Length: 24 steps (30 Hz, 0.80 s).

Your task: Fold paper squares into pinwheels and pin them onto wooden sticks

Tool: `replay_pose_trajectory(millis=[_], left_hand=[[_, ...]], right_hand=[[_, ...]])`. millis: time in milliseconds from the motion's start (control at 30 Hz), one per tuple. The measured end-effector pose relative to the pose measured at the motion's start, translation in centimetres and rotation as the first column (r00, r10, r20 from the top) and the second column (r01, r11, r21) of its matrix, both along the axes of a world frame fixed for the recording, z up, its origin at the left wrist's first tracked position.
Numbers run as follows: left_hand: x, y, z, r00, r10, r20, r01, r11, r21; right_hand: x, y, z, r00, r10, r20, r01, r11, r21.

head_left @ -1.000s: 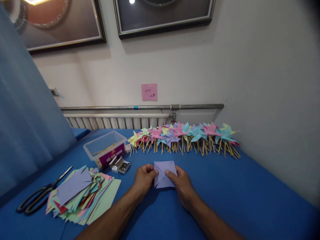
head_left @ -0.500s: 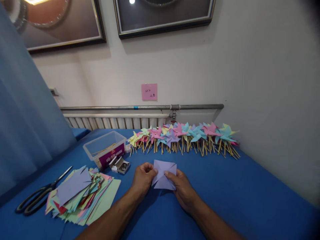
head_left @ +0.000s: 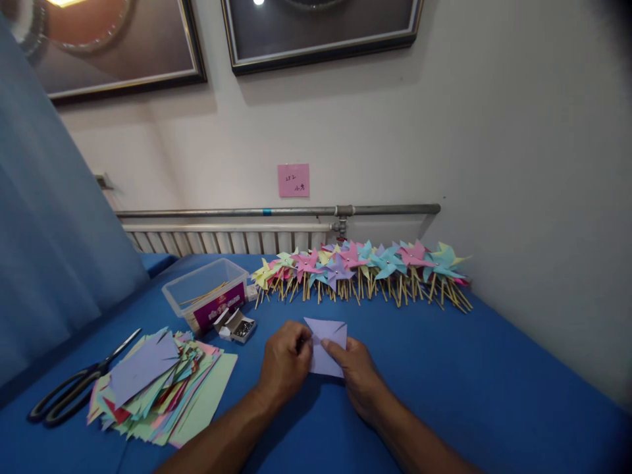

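A purple paper square (head_left: 328, 361) with slits cut in from its corners is held between my two hands above the table. My left hand (head_left: 285, 359) pinches its left side, fingers curled, and covers that edge. My right hand (head_left: 356, 368) grips the right side, its thumb lying on the paper near the middle. Left of my hands stands a small opened box of metal pins (head_left: 243, 328). Farther left lies a pile of cut coloured paper (head_left: 148, 385), a purple sheet on top.
Scissors (head_left: 81, 388) lie left of the paper pile. A clear plastic box (head_left: 197, 280) holds thin sticks. Along the wall lies a row of finished pinwheels (head_left: 345, 266) on sticks, on the blue tablecloth (head_left: 444, 382). A blue curtain (head_left: 59, 230) hangs at the left.
My left hand has moved slightly right and turned inward over the left side of the paper, hiding more of it. My right hand keeps its hold.
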State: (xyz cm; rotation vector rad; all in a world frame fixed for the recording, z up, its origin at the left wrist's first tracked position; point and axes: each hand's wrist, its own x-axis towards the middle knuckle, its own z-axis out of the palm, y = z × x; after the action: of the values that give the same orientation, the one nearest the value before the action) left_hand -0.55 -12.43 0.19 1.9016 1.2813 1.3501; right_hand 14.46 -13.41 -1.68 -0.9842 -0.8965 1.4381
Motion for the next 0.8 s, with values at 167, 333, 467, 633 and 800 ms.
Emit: replay_pose_trajectory(millis=[167, 333, 467, 633, 800], left_hand=[[-0.25, 0.02, -0.13, 0.99, -0.08, -0.116, 0.084, 0.996, 0.033], [-0.38, 0.09, -0.11, 0.982, -0.112, -0.149, 0.116, 0.993, 0.013], [-0.29, 0.09, -0.02, 0.987, -0.134, -0.085, 0.131, 0.991, -0.039], [-0.25, 0.16, -0.16, 0.988, -0.119, -0.094, 0.116, 0.993, -0.037], [-0.23, 0.18, -0.29, 0.989, -0.104, -0.109, 0.102, 0.995, -0.022]], right_hand=[[0.05, 0.08, 0.11, 0.999, -0.009, -0.031, 0.007, 0.999, -0.036], [0.09, 0.01, 0.36, 0.999, -0.013, -0.037, 0.011, 0.998, -0.059], [0.05, 0.03, 0.34, 1.0, 0.005, -0.02, -0.006, 0.999, -0.046], [-0.02, 0.17, -0.11, 0.999, 0.008, 0.031, -0.008, 1.0, -0.002], [0.05, 0.3, -0.39, 0.999, 0.036, 0.037, -0.037, 0.999, 0.019]])
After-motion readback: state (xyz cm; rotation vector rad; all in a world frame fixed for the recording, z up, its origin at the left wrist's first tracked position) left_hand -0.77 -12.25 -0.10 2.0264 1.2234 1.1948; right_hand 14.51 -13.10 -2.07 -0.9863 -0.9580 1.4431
